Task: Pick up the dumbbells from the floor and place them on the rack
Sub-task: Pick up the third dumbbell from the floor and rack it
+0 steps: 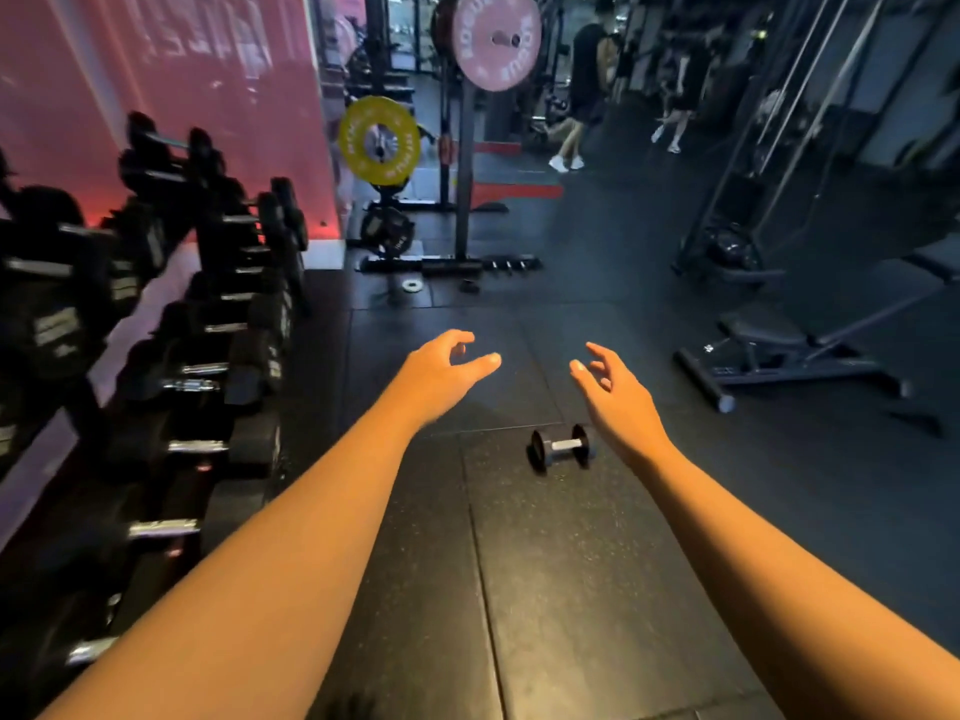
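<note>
Hovering empty and loosely spread, left hand [441, 363] and right hand [613, 387] above floor dumbbell [562, 447], rack [156, 324] leftward.

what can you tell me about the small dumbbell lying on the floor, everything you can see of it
The small dumbbell has two dark round heads joined by a short, pale, metallic-looking handle. It lies on its side on the dark rubber floor, with its handle running roughly left to right and tilted slightly. It sits just below and left of the right hand, which is open and above it, not touching. The left hand is also open and clear of it. Only the floor touches it. The rack stands off to its left.
</note>
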